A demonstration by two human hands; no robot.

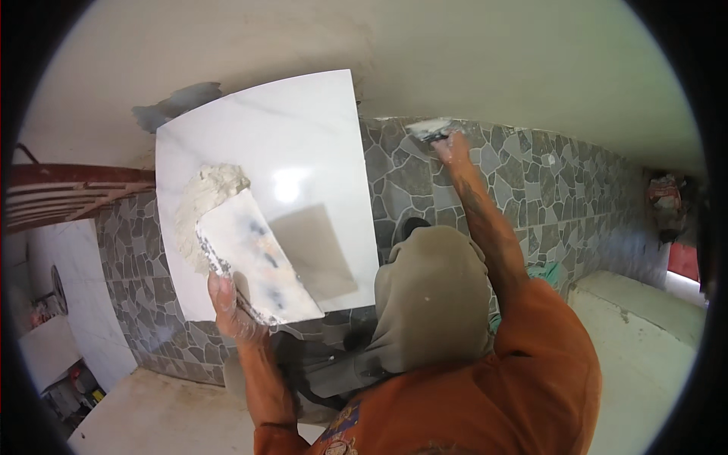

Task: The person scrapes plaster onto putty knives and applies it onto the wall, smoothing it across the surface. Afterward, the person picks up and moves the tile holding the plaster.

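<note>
My left hand (235, 307) grips a wide rectangular trowel (284, 288), its face smeared with white paste and held over a glossy white tile (296, 129). A pile of pale paste or powder (216, 182) lies on the tile, partly hidden by the trowel. My right hand (455, 144) is closed on a small scraper (429, 130) loaded with white paste, at the foot of the pale wall (500, 53), where it meets the patterned stone-look floor (561, 182). The scraper's handle is mostly covered by my fingers.
A reddish metal rack or gate (83, 186) stands at the left. A dark grey patch (171, 106) marks the wall. Bags (663, 197) sit at the far right, green plastic (542, 273) lies beside my right arm, and a pale ledge (629, 318) is at lower right.
</note>
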